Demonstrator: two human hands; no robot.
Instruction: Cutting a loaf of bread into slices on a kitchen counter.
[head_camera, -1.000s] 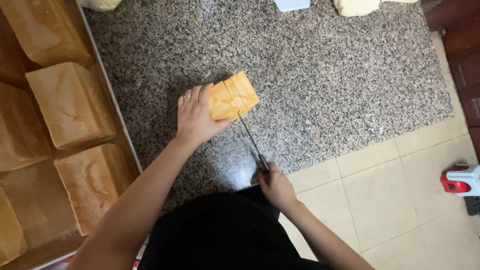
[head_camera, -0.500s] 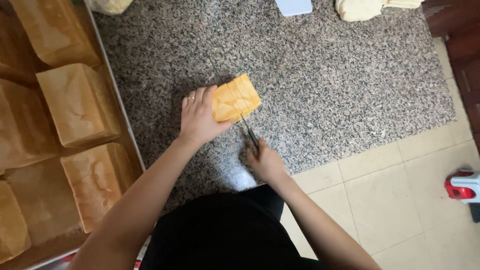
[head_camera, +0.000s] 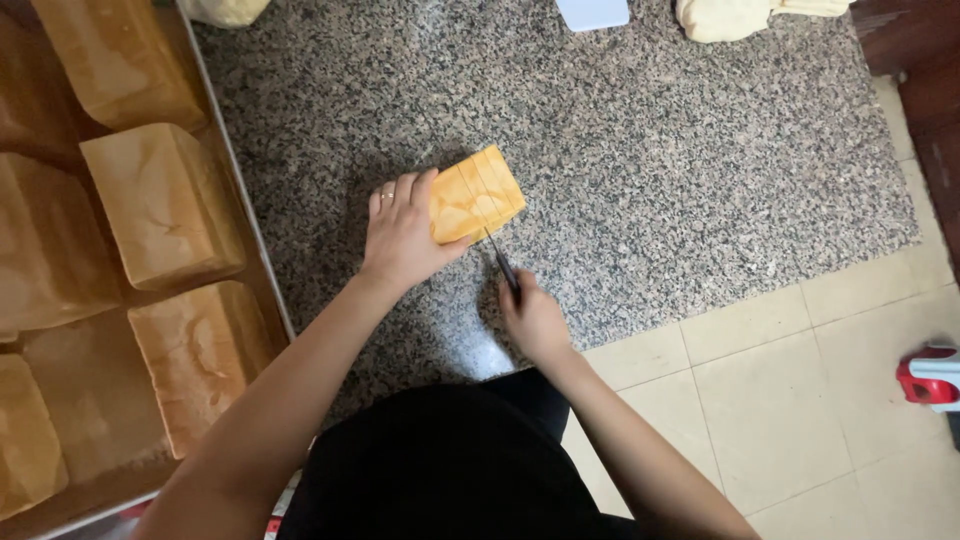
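Note:
A golden loaf of bread lies on the speckled granite counter, its far end cut into slices. My left hand presses on the loaf's near left end, a ring on one finger. My right hand is closed around the dark handle of a knife, whose blade runs up into the loaf's near side. The blade's tip is hidden in the bread.
A metal tray on the left carries several whole brown loaves. A white object and pale dough lumps lie at the counter's far edge. Beige floor tiles and a red and white item show at right.
My right hand has pushed the knife forward, toward the loaf, so the blade sits deeper in the bread. My left hand has stayed on the loaf.

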